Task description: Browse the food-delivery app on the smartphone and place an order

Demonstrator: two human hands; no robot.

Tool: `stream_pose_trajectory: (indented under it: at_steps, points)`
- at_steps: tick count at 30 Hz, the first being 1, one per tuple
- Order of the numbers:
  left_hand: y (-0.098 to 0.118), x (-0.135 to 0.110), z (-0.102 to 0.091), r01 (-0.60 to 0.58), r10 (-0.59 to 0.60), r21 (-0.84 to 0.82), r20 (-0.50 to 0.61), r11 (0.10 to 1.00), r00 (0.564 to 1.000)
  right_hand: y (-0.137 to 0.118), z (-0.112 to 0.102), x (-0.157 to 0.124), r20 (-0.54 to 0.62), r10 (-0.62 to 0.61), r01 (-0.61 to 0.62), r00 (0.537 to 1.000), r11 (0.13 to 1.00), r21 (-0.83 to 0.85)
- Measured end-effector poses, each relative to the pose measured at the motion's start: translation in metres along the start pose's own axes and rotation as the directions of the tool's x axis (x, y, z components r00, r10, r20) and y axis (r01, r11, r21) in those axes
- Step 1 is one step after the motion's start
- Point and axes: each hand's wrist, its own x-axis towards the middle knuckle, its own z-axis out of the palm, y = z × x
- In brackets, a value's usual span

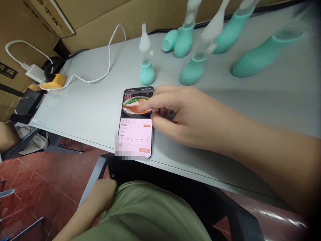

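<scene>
A smartphone (135, 127) lies flat on the light grey table, its screen lit with a food picture above a pink-white page of text. My right hand (173, 113) reaches in from the right with the index finger stretched out over the food picture. The other fingers are curled, the thumb is apart from them by the phone's right edge, and nothing is held. Down by my lap, my left hand (108, 187) rests beside the green shirt, its fingers hidden. Behind the phone stands a teal bulb aspirator (147, 73) with a clear middle and white tip.
Several more teal bulb aspirators (192, 71) stand at the back and right of the table (82, 103). A white cable (109, 57) runs to a charger (35, 73) and an orange power strip (57, 81) at left. Cardboard boxes (100, 23) line the back.
</scene>
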Motion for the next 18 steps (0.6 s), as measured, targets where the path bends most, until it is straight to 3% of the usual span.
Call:
stream_pose_trajectory:
  at_steps: [3, 5, 6, 8, 9, 12, 18]
  points:
    - [0.037, 0.027, -0.020, -0.168, 0.167, -0.048, -0.036, 0.985, 0.985, -0.008, 0.002, 0.001, 0.003, -0.065, 0.065, 0.998, 0.998, 0.006]
    - [0.060, 0.046, -0.029, -0.386, 0.388, -0.170, -0.025, 0.907, 0.921, -0.017, 0.005, 0.001, 0.024, -0.133, 0.134, 0.991, 0.991, -0.021]
    - [0.068, 0.054, -0.031, -0.480, 0.494, -0.230, 0.001, 0.846, 0.870, -0.022, 0.007, 0.000, 0.082, -0.176, 0.180, 0.981, 0.983, -0.044]
    - [0.078, 0.067, -0.031, -0.570, 0.606, -0.332, 0.009, 0.752, 0.795, -0.031, 0.011, -0.002, 0.183, -0.262, 0.279, 0.948, 0.957, -0.076]
    - [0.079, 0.072, -0.029, -0.584, 0.624, -0.359, -0.007, 0.728, 0.782, -0.035, 0.012, -0.003, 0.238, -0.280, 0.307, 0.930, 0.948, -0.085]
    - [0.076, 0.081, -0.018, -0.564, 0.584, -0.390, -0.080, 0.727, 0.808, -0.042, 0.014, -0.003, 0.334, -0.271, 0.323, 0.903, 0.940, -0.110]
    - [0.056, 0.098, 0.007, -0.559, 0.549, -0.318, -0.127, 0.766, 0.826, -0.045, 0.005, 0.003, 0.308, -0.228, 0.284, 0.924, 0.947, -0.150]
